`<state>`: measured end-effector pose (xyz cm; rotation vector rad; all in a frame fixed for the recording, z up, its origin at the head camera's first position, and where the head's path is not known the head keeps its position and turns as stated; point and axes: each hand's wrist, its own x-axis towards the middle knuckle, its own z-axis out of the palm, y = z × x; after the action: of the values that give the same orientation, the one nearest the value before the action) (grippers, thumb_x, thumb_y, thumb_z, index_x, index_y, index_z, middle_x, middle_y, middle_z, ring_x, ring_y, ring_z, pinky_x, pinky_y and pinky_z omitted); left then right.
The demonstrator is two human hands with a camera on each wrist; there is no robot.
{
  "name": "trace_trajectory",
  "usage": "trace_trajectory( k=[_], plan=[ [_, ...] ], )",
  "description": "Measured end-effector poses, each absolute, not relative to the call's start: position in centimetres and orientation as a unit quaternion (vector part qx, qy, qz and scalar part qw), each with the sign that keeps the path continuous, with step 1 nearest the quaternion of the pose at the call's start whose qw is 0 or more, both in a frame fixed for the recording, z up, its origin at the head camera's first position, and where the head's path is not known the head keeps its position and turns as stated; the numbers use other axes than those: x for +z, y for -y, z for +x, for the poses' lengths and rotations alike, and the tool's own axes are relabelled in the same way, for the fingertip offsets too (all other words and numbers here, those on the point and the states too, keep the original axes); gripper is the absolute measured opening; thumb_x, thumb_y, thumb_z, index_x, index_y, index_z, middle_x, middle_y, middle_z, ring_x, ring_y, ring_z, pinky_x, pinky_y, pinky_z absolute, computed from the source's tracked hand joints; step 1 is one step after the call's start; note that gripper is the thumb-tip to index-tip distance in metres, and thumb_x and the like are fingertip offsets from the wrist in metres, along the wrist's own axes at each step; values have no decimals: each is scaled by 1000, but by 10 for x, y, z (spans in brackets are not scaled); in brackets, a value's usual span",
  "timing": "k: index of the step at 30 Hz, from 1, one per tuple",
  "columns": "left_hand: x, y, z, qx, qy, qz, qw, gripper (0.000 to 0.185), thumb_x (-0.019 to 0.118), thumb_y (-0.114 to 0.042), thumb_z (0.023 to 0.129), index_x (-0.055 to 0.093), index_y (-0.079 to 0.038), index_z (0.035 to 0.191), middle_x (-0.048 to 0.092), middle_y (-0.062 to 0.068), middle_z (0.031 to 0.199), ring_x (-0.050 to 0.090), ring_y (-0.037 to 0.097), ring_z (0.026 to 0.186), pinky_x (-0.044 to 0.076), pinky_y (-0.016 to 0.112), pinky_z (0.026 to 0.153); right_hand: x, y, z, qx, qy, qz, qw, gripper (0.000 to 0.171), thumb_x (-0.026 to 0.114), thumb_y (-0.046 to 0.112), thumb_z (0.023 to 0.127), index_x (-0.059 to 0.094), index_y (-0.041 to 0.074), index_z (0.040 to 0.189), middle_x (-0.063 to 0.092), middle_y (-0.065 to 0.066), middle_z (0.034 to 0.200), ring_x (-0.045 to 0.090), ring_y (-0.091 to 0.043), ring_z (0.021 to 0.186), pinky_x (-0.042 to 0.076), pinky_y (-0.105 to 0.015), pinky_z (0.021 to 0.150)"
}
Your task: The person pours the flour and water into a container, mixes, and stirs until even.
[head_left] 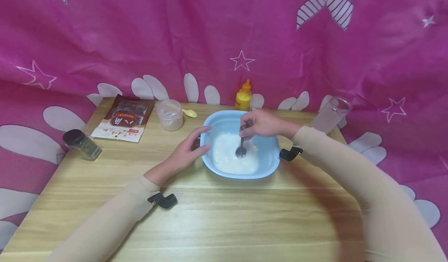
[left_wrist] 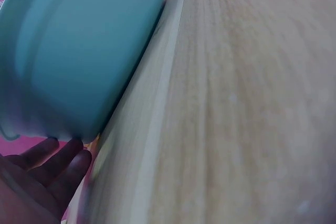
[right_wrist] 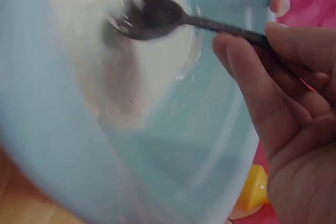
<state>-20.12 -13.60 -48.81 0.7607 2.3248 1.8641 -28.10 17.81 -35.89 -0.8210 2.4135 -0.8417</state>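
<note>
A light blue basin (head_left: 269, 157) stands on the table with a pool of white, milky mixture (head_left: 224, 159) in its bottom. My right hand (head_left: 260, 122) reaches over the far rim and pinches a dark spoon (right_wrist: 157, 17) by its handle between thumb and fingers. The bowl of the spoon points down at the mixture and has some white on it. At the basin's left side, my left hand (head_left: 183, 153) spreads thumb and forefinger at the rim. Its other fingertips (left_wrist: 73, 169) touch the outer wall below, fairly straight.
Left on the table are a black-lidded jar (head_left: 82, 145), a brown and white packet (head_left: 122, 120), a clear tub (head_left: 170, 118) and a yellow spoon (head_left: 190, 113). Behind the basin stands a yellow squeeze bottle (head_left: 243, 96). A clear cup (head_left: 329, 116) stands beyond my right forearm, before a pink curtain (head_left: 210, 32).
</note>
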Motion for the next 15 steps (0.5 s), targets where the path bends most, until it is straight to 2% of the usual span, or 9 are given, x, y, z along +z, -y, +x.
trace_trajectory(
  k=[4,7,10,15],
  plan=[
    [-490,136,-201,609,-752,248,33,64,68,-13,110,43,-15,169,44,22,170,62,48,141,59,55,111,-360,-180,-287,-253,-911,-301,126,14,86,14,99,75,13,91,78,3,84,74,-19,80,59,-36,74],
    [-491,136,-201,611,-751,249,34,64,68,-12,110,43,-15,169,45,23,169,62,49,141,60,55,110,-359,-186,-288,-212,-927,-295,90,13,86,13,98,74,13,91,75,3,81,65,-19,77,53,-35,70],
    [-490,136,-201,612,-750,249,35,64,69,-13,110,44,-15,169,46,23,168,63,48,140,60,55,110,-357,-190,-284,-186,-930,-301,101,15,85,12,98,73,14,89,71,2,80,64,-20,75,54,-36,70],
    [-488,137,-201,611,-751,247,36,64,68,-14,110,44,-16,169,46,22,168,63,48,140,59,56,112,-352,-185,-268,-179,-913,-336,149,21,83,12,98,69,17,83,68,5,76,63,-16,73,52,-34,67]
  ],
)
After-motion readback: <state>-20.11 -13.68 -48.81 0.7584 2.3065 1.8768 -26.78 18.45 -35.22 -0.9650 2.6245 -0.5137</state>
